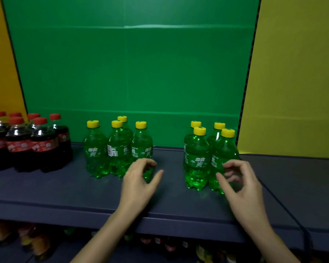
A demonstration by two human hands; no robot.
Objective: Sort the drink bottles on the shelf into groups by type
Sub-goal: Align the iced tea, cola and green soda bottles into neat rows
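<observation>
green bottles (197,158): 8, two clusters of 4 | cola bottles (19,145): 7 seen | left hand (141,180), right hand (242,185): fingers (234,163) loose, empty

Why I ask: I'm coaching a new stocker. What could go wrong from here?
1. The green bottles on the right stand tightly packed, so the right hand reaching in could tip a neighbour.
2. The left hand hovers by the second green group. Grabbing from both groups at once may well knock bottles over, and one could roll off the front of the shelf.
</observation>
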